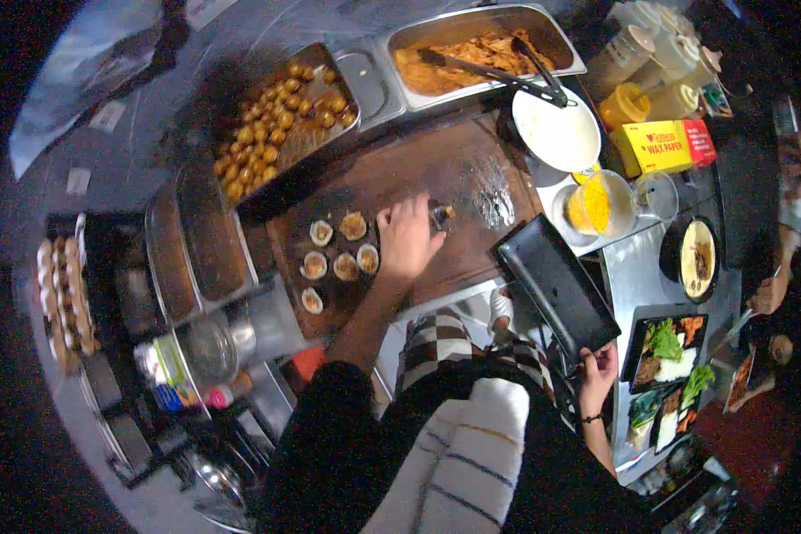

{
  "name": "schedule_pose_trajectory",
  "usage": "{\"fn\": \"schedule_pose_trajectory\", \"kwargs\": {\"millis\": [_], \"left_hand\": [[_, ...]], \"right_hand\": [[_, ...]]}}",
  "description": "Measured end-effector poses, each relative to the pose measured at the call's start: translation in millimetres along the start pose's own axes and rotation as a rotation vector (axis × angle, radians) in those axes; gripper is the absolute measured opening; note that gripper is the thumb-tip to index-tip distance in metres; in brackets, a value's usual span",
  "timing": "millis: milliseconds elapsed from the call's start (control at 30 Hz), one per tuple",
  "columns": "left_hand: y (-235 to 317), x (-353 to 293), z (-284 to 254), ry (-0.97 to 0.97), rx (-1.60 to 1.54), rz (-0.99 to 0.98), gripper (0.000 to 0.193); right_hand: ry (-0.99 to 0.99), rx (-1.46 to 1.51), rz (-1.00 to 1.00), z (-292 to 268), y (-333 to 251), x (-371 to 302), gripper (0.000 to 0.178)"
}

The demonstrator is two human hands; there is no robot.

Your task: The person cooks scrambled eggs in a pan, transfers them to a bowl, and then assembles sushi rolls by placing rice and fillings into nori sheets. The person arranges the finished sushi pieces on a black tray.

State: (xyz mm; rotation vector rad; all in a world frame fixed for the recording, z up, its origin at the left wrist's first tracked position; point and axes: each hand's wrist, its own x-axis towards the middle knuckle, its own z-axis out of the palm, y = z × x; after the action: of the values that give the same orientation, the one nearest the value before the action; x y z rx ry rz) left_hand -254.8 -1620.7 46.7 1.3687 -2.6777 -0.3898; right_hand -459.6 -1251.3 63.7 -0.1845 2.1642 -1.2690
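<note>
My left hand reaches over a brown cutting board. Its thumb and fingers close around a small dark roll piece, partly hidden by the hand. Just left of it lie several round roll slices with pale rings and orange-brown middles. At the lower right, my right hand grips the near end of a long black rectangular plate. The plate slants from the board's right edge toward me, and its surface looks bare.
Beyond the board stand a tray of small round brown items and a pan of orange food with tongs. Rightward are a white plate, a yellow-filled tub and meal trays. Another person's hand works at far right.
</note>
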Motion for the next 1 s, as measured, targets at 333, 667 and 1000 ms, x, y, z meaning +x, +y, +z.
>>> {"fn": "schedule_pose_trajectory", "kwargs": {"millis": [333,667,1000], "left_hand": [[-24.1,38.4,2.8,-0.090,-0.381,0.319,0.057],[-12.6,65.2,-17.0,-0.237,-0.250,0.586,0.048],[7.1,54.7,-19.0,-0.259,-0.131,0.504,0.041]], "right_hand": [[0.181,0.307,0.066,88.0,-1.4,-22.5,0.024],[0.211,0.377,-0.038,114.5,-9.2,-0.9,0.018],[0.186,0.340,-0.034,121.3,-5.4,13.7,0.019]]}}
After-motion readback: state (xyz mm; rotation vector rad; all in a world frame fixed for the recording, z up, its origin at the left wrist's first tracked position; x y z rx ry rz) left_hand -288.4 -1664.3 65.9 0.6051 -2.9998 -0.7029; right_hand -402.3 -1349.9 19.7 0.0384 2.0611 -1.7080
